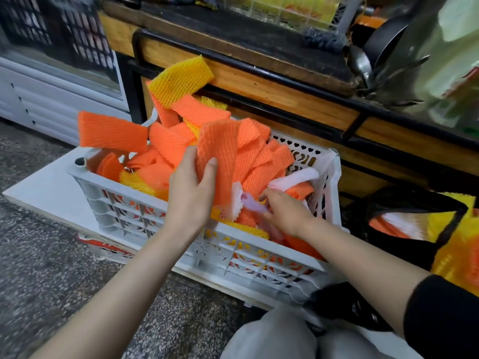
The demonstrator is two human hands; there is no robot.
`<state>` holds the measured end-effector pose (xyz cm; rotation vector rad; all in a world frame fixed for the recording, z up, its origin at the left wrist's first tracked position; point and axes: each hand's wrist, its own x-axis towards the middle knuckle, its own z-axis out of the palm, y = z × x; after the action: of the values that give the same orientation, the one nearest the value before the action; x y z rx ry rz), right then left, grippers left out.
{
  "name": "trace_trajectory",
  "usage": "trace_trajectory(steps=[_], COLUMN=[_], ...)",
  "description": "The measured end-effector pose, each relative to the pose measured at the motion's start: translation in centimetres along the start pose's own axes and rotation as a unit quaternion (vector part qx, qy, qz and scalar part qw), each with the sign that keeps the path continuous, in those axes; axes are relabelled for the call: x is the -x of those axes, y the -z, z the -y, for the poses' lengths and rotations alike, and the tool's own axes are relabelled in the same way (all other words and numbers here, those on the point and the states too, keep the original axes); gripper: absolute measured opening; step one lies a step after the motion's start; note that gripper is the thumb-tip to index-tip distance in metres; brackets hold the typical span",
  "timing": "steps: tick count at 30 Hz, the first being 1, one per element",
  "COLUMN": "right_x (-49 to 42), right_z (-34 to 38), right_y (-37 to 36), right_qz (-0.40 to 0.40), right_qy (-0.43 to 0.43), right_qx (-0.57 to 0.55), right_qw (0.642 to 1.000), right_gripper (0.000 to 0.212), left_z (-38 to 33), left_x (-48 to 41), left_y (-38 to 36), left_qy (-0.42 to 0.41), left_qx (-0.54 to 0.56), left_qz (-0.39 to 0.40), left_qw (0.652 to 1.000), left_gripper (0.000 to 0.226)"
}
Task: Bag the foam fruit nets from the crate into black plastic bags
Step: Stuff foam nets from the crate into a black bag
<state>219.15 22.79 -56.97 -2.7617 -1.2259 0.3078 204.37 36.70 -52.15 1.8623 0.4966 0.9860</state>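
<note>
A white plastic crate (129, 211) stands on a white board and is heaped with orange, yellow and a few pink foam fruit nets. My left hand (190, 193) grips an upright orange net (220, 156) over the crate's middle, thumb on its front. My right hand (286, 212) reaches down into the crate's right side, its fingers curled round a pink net (252, 203). A black plastic bag (404, 203) stands open to the right of the crate, with orange, white and yellow nets inside.
The white board (49, 193) lies on a speckled grey floor. A wooden counter with a black metal frame (259, 71) runs behind the crate. A fridge front (51, 99) is at the left. More yellow nets (461, 257) sit at the far right. My knees (280, 332) are below.
</note>
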Motion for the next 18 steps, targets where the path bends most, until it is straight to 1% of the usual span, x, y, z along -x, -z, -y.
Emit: trace_trajectory(steps=[2, 4, 5, 8, 11, 13, 15, 16, 18], right_x=[0.5, 1.1, 1.4, 2.6, 3.8, 4.5, 4.9, 5.0, 5.1], right_z=[-0.3, -0.3, -0.2, 0.4, 1.3, 2.0, 2.7, 2.9, 3.3], right_y=[0.9, 2.2, 2.9, 5.3, 7.3, 7.9, 7.9, 7.8, 7.7], right_qz=[-0.051, -0.119, -0.155, -0.241, -0.299, -0.292, -0.251, -0.233, -0.216], right_qy=[0.000, -0.013, -0.020, -0.031, -0.024, -0.002, 0.027, 0.043, 0.069], right_qx=[-0.039, -0.081, -0.102, -0.172, -0.233, -0.246, -0.233, -0.232, -0.248], right_qw=[0.998, 0.989, 0.982, 0.955, 0.925, 0.924, 0.939, 0.944, 0.942], right_gripper=[0.026, 0.025, 0.024, 0.015, 0.017, 0.018, 0.017, 0.015, 0.014], left_z=[0.1, 0.0, -0.1, -0.5, -0.3, -0.2, -0.3, -0.5, -1.1], left_x=[-0.4, -0.6, -0.6, -0.5, 0.2, 1.1, 1.9, 2.3, 2.7], left_y=[-1.0, -2.1, -2.6, -4.2, -5.6, -6.2, -6.6, -6.7, -6.7], left_qy=[0.000, 0.006, 0.007, 0.017, 0.045, 0.059, 0.055, 0.054, 0.064], left_qx=[0.010, 0.025, 0.029, 0.033, 0.035, 0.031, 0.037, 0.048, 0.070], left_qz=[-0.007, -0.011, -0.016, -0.024, -0.016, 0.010, 0.044, 0.067, 0.129], left_qw=[1.000, 1.000, 0.999, 0.999, 0.998, 0.998, 0.997, 0.995, 0.987], left_gripper=[0.009, 0.003, 0.004, 0.015, 0.019, 0.018, 0.007, 0.011, 0.027])
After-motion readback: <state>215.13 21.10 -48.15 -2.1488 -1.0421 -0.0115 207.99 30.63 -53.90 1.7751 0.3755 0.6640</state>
